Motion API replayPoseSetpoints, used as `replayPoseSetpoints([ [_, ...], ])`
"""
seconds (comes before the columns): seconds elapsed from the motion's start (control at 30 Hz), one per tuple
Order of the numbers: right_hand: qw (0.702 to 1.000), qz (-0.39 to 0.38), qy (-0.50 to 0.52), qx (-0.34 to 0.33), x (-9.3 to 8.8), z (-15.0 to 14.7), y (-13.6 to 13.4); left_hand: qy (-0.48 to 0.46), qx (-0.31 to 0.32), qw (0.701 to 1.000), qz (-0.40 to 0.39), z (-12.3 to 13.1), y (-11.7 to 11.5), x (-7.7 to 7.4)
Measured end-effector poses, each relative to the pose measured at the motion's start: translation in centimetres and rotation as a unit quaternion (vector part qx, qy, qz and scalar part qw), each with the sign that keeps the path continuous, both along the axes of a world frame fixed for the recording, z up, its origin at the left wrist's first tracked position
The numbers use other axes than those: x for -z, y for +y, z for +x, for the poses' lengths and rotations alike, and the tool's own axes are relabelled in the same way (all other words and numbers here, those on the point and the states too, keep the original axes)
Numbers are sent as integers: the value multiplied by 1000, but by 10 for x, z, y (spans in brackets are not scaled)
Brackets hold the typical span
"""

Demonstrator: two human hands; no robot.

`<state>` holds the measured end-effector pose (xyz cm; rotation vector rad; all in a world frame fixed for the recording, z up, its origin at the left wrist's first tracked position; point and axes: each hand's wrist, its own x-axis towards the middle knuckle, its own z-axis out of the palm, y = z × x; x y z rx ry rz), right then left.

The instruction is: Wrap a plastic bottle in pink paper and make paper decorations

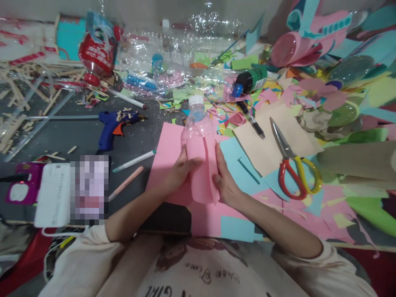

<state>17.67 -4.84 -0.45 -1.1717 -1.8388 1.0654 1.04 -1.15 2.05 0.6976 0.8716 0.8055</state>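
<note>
A clear plastic bottle (196, 119) with a white cap lies in the middle of the table, its lower body wrapped in a pink paper sheet (201, 173). My left hand (181, 171) grips the wrapped bottle from the left, fingers curled onto the paper. My right hand (225, 179) presses the paper's overlapping edge against the bottle from the right, thumb along the seam. Both hands are closed round the wrapped bottle. Under it lie a larger pink sheet (165, 152) and a light blue sheet (238, 165).
Red-and-yellow scissors (291, 161) lie right of my hands on a tan sheet (272, 140). A blue glue gun (113, 126), two pens (133, 161), a black marker (251, 119), a green glue bottle (250, 80), paper scraps and wooden sticks (18, 107) crowd the table. A phone (51, 194) sits left.
</note>
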Motion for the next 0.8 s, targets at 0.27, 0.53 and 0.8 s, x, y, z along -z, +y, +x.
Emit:
replayPoseSetpoints([
  [0.27, 999, 35, -11, 5, -5, 1, 0, -6, -10, 1000, 12, 3, 0, -9],
  [0.53, 990, 121, -45, 63, -19, 5, 1, -65, -22, 997, -39, 3, 1, -10],
  [0.8, 978, 149, -146, 26, -37, 4, 0, -75, -29, 994, -78, 2, -2, -9],
])
